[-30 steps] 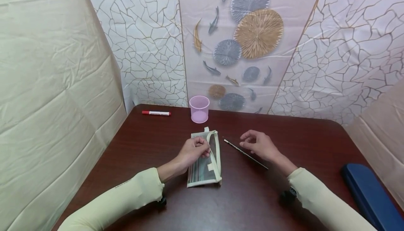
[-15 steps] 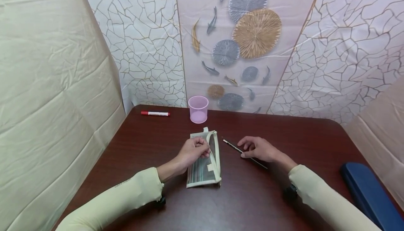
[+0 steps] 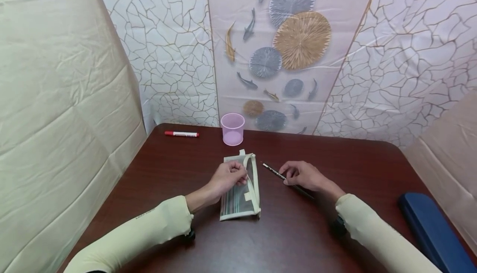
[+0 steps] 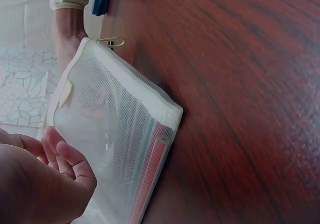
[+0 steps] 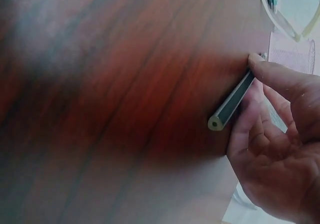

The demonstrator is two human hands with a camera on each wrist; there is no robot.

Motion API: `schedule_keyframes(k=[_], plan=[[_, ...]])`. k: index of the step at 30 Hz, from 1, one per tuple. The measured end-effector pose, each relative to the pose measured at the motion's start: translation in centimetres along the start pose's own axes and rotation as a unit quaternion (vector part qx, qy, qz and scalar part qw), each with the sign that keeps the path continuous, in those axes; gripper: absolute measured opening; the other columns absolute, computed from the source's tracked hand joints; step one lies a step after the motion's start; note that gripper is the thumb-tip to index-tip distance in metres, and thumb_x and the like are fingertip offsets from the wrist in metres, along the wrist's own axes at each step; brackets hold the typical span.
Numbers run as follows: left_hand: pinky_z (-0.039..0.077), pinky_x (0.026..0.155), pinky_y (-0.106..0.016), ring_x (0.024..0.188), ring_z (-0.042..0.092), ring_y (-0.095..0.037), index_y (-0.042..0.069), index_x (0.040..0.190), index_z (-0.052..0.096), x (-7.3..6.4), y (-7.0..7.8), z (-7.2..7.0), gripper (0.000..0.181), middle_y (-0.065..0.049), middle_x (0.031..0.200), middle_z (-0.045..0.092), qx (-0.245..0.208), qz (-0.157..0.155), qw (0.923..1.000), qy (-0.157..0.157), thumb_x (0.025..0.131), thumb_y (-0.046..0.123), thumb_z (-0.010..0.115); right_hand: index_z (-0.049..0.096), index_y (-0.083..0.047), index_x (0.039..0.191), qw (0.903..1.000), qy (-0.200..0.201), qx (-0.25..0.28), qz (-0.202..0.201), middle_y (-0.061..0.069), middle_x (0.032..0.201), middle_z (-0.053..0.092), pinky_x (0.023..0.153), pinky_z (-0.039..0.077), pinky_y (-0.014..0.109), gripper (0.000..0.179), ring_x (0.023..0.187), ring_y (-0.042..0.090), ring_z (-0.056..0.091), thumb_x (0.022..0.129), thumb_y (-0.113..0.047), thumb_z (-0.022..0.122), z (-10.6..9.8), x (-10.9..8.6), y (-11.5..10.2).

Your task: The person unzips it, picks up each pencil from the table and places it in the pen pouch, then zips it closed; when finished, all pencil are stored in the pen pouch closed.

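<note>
A mesh pencil case (image 3: 234, 207) with cream edging lies on the table, its zipped side gaping. My left hand (image 3: 228, 177) pinches the near edge of that opening with curled fingers. Through the mesh in the left wrist view, several long striped items, one of them red (image 4: 152, 166), show inside. To the right, my right hand (image 3: 306, 176) pinches a dark pencil (image 3: 273, 170) between thumb and fingers. In the right wrist view the pencil's flat, unsharpened-looking end (image 5: 216, 123) points toward the camera; my fingers cover its middle.
Behind the pencil case stands a pink mesh cup (image 3: 232, 130). A red and white marker (image 3: 181, 134) lies at the back left of the table (image 3: 283, 235). Along the right edge sits a long blue case (image 3: 428, 223). Patterned cloth hangs behind.
My right hand has come down onto the pencil and taken hold of it, and the pencil has shifted slightly. My left hand keeps its grip on the pencil case.
</note>
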State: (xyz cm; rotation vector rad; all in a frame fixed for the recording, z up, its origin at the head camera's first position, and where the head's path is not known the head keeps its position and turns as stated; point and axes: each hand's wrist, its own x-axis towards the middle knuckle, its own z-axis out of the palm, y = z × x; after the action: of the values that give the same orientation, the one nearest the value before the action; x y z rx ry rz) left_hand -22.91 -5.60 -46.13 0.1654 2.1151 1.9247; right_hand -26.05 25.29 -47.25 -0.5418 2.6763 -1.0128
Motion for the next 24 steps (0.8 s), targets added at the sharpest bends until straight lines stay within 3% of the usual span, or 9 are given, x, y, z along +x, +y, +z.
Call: schedule_keyframes(k=[8, 14, 20, 24], plan=[[0.058, 0.071, -0.024, 0.071, 0.068, -0.008, 0.002, 0.098, 0.067, -0.1, 0.4, -0.1, 0.011, -0.002, 0.081, 0.071, 0.007, 0.006, 0.9999, 0.004, 0.098, 0.013, 0.065, 0.073, -0.015, 0.104, 0.9988, -0.014, -0.047, 0.004, -0.001, 0.081, 0.071, 0.062, 0.049, 0.028, 0.015, 0.064, 0.012, 0.061, 0.091, -0.013, 0.081, -0.5, 0.5, -0.7], [0.058, 0.070, -0.024, 0.072, 0.068, -0.008, 0.002, 0.098, 0.066, -0.1, 0.4, -0.3, 0.010, -0.001, 0.081, 0.071, 0.008, 0.005, 0.9999, 0.002, 0.098, 0.013, 0.065, 0.071, -0.012, 0.113, 0.9985, -0.030, -0.036, 0.026, 0.000, 0.083, 0.070, 0.054, 0.054, 0.032, 0.019, 0.056, 0.013, 0.060, 0.094, -0.009, 0.075, -0.4, 0.4, -2.9], [0.059, 0.071, -0.023, 0.072, 0.068, -0.007, 0.002, 0.097, 0.066, 0.1, 0.3, -0.3, 0.008, 0.000, 0.081, 0.071, -0.002, 0.007, 1.0000, -0.004, 0.097, 0.010, 0.063, 0.070, -0.008, 0.116, 0.9998, 0.012, 0.007, 0.012, 0.005, 0.092, 0.074, 0.057, 0.060, 0.036, 0.023, 0.061, 0.016, 0.066, 0.093, -0.007, 0.071, 0.0, 0.2, -5.5], [0.059, 0.071, -0.023, 0.072, 0.069, -0.007, 0.002, 0.097, 0.066, 0.0, 0.3, -0.3, 0.008, 0.000, 0.080, 0.071, -0.005, 0.009, 0.9999, -0.005, 0.097, 0.010, 0.064, 0.065, -0.002, 0.120, 0.9947, 0.043, 0.093, -0.001, 0.013, 0.093, 0.071, 0.063, 0.064, 0.045, 0.027, 0.071, 0.018, 0.069, 0.093, -0.004, 0.068, 0.6, 0.4, -6.8]])
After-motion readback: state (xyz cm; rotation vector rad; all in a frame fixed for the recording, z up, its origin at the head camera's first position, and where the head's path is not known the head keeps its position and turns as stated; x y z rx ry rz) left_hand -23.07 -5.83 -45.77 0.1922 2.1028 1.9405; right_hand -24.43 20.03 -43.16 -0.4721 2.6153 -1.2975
